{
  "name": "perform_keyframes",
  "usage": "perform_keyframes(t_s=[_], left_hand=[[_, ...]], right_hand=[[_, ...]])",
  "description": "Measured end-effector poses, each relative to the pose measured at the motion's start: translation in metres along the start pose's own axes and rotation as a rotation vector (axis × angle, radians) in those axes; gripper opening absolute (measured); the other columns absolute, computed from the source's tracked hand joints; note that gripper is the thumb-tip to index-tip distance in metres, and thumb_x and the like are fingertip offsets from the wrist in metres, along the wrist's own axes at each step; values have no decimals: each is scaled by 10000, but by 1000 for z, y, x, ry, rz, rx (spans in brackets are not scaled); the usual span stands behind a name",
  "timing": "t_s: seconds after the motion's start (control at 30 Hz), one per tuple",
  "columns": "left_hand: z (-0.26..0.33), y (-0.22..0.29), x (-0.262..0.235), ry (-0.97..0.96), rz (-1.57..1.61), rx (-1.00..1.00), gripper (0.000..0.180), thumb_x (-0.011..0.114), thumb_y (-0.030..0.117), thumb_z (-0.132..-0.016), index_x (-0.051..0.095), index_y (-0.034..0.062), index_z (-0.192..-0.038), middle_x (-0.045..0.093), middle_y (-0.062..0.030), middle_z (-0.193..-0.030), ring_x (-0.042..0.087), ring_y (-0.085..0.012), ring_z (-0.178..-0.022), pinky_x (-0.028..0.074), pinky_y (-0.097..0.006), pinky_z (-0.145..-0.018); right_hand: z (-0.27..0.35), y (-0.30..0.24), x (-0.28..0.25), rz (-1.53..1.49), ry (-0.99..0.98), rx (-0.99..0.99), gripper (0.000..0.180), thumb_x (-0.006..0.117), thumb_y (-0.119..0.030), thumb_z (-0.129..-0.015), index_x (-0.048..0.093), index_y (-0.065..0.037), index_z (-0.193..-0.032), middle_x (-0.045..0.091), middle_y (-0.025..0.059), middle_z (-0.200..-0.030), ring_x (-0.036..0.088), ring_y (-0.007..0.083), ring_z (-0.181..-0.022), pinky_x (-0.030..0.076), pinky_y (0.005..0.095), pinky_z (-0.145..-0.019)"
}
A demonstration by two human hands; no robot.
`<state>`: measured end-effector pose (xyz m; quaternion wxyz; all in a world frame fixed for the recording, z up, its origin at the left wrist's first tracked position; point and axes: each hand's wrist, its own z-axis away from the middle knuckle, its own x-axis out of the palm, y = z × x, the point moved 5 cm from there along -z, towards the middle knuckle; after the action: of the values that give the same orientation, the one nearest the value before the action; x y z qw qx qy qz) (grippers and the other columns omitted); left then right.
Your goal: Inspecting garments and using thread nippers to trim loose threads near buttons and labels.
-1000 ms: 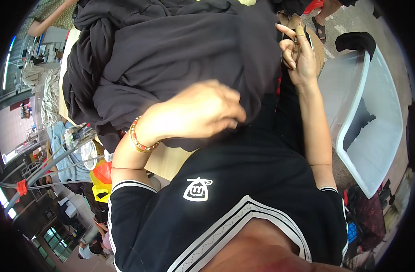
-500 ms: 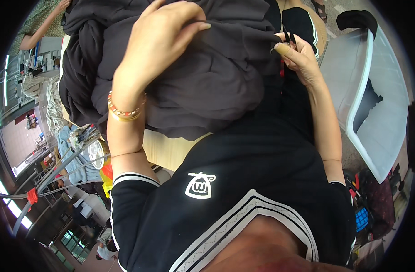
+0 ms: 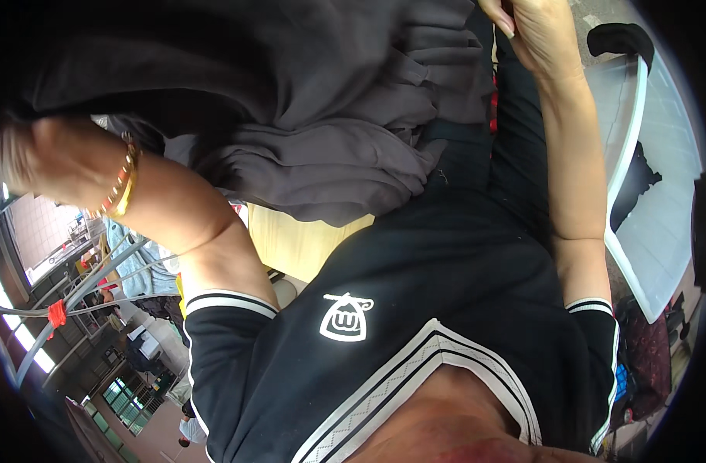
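Observation:
A large heap of dark grey-brown cloth (image 3: pixel 330 147) fills the upper middle, gathered in folds and spilling over my lap. Its far left part is raised and spread beside my left hand (image 3: pixel 40 158), which is smeared by motion at the left rim. Whether those fingers grip the cloth cannot be made out. At the top edge, right of the cloth, my right hand (image 3: pixel 538 31) has its fingers curled in. Part of it is cut off by the frame, and what it holds is hidden.
Under the cloth shows a pale wooden surface (image 3: pixel 303 243). To my right stands a translucent plastic bin (image 3: pixel 661 208) with black cloth (image 3: pixel 638 181) inside and more black fabric (image 3: pixel 623 38) over its rim. Grey metal bars (image 3: pixel 98 278) with a red tie cross the left side.
My left hand has swung from above the cloth to the far left, and the cloth there has risen. My right hand has moved up; the black-bladed snips it held no longer show.

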<state>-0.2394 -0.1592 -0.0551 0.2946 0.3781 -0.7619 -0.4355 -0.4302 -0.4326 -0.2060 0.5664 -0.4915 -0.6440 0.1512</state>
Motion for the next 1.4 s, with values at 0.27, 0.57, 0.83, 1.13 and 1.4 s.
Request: perform_keyframes(t_s=[0.27, 0.57, 0.83, 1.13, 1.4], left_hand=[[147, -97, 114, -1229, -779, 119, 81, 702, 124, -864, 674, 56, -899, 655, -126, -1245, 581, -312, -1246, 439, -465, -1077], [121, -86, 100, -829, -807, 119, 120, 737, 90, -864, 675, 18, -937, 686, -93, -906, 668, -251, -848, 517, -337, -761], [93, -125, 102, -297, -1337, 219, 462, 828, 315, -784, 619, 48, -1099, 650, -73, -918, 670, -255, -778, 542, -371, -686], [100, -140, 89, -299, -1321, 156, 407, 755, 214, -842, 674, 46, -1203, 657, -92, -909, 666, -240, -769, 553, -360, -739], [94, -143, 62, -216, -629, -159, 210, 666, 57, -954, 722, -32, -1135, 691, -1, -894, 597, -65, -776, 487, -233, -733]], right_hand=[[42, 21, -51, 405, 476, 66, 326, 553, -254, -1044, 673, 46, -1004, 699, 114, -722, 426, 70, -372, 290, 194, -381], [54, 30, -50, 502, 223, 117, 237, 605, -194, -1013, 728, -13, -1105, 626, -10, -697, 438, -6, -521, 318, 165, -508], [39, 55, -4, 587, 148, 49, 284, 682, -35, -940, 659, -8, -1222, 584, -62, -738, 504, 8, -645, 390, 173, -591], [34, 55, 4, 763, 11, -55, 323, 707, -104, -931, 594, -19, -1220, 447, -56, -710, 414, 25, -647, 329, 200, -583], [26, 49, 22, 990, -25, -216, 313, 764, -84, -877, 697, -69, -1182, 622, 39, -952, 621, 97, -828, 508, 216, -729]])
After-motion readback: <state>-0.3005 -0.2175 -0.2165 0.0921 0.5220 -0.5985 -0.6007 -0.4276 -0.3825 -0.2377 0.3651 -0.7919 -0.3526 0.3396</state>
